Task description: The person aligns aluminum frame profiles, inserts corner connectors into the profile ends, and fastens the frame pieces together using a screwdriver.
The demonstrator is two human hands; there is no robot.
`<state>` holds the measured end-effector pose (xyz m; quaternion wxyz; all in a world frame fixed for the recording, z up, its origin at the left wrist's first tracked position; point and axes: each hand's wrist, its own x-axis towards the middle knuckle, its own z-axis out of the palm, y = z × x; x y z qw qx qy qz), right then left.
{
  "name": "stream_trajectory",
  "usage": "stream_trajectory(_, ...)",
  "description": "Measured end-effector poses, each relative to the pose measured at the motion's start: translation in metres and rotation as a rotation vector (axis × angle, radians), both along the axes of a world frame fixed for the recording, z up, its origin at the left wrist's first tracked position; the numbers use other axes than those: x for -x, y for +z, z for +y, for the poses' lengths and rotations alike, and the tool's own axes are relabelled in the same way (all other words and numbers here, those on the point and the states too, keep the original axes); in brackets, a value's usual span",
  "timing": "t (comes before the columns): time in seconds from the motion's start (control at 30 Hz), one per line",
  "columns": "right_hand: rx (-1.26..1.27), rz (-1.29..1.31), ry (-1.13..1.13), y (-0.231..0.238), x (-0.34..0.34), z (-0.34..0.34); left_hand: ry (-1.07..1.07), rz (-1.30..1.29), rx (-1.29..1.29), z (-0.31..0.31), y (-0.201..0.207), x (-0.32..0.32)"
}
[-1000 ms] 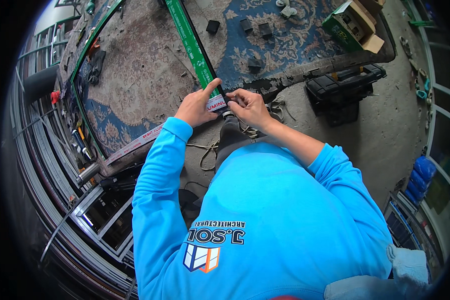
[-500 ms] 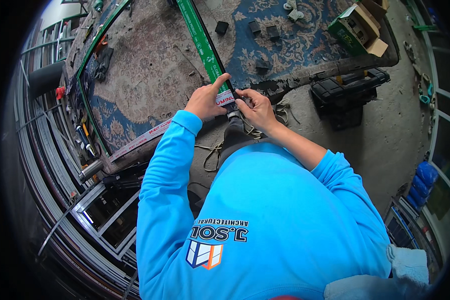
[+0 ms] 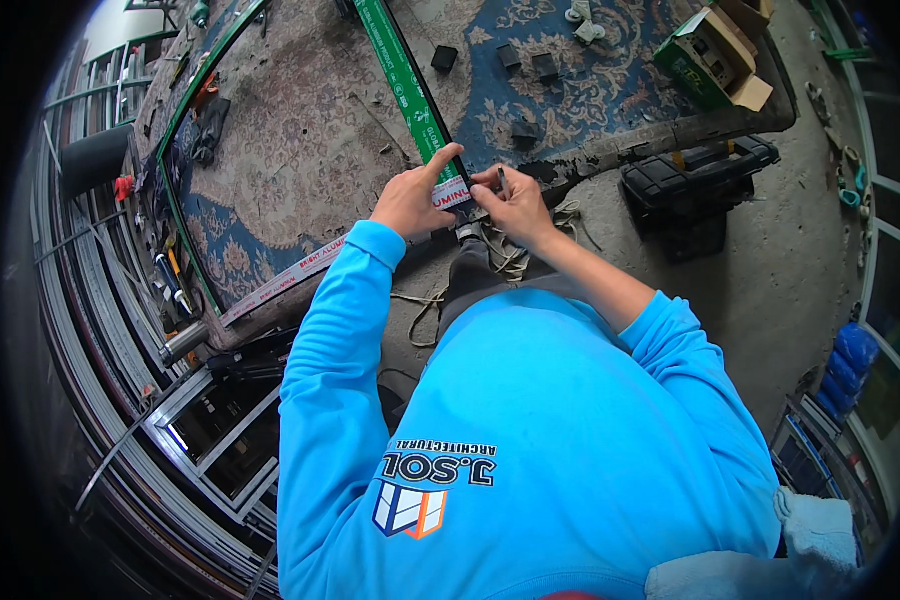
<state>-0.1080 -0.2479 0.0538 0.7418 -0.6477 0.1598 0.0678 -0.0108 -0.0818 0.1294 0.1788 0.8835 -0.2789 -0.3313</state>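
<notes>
A metal frame (image 3: pixel 402 75) with green film on its long bars and red-and-white film on its near bar lies on the carpeted work surface. At its near right corner my left hand (image 3: pixel 408 203) grips the frame, the index finger stretched along the green bar and the thumb by the near edge. My right hand (image 3: pixel 518 212) is closed at the outer side of the same corner. A slim dark stick-like tool (image 3: pixel 503 182) pokes up between its fingers; its exact kind and its lower end are hidden.
Small black blocks (image 3: pixel 510 57) lie on the carpet (image 3: pixel 300 120) beyond the frame. An open green carton (image 3: pixel 705 60) sits at the far right. Below it stands a black toolbox (image 3: pixel 695 180) on the floor. Metal profiles (image 3: pixel 100 340) are stacked at left; a cord (image 3: pixel 425 315) lies near my legs.
My right hand's fingers have curled in more, and the slim dark tool now shows upright between them. The left hand has stayed at the frame corner.
</notes>
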Motion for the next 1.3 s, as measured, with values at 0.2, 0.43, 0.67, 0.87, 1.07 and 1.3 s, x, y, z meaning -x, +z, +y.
stream_trajectory(0.2,0.004,-0.116,0.063,0.018,-0.014,-0.008,0.027,0.003,0.076,0.0,0.004,-0.007)
stream_trajectory(0.43,-0.164,-0.113,0.217,0.082,-0.047,-0.045,0.227,-0.122,0.308,0.002,0.055,-0.004)
stream_trajectory(0.67,-0.85,-0.133,-0.401,0.162,-0.093,-0.095,0.253,-0.283,0.424,0.004,0.135,-0.018)
stream_trajectory(0.87,-0.69,-0.487,0.199,0.214,-0.109,-0.097,0.245,-0.322,0.538,0.018,0.17,-0.03)
stream_trajectory(1.07,0.483,-0.987,0.462,0.234,-0.114,-0.036,0.207,-0.327,0.574,0.031,0.187,-0.039)
stream_trajectory(1.3,0.46,-1.004,0.565,0.245,-0.134,-0.028,0.175,-0.339,0.614,0.04,0.199,-0.042)
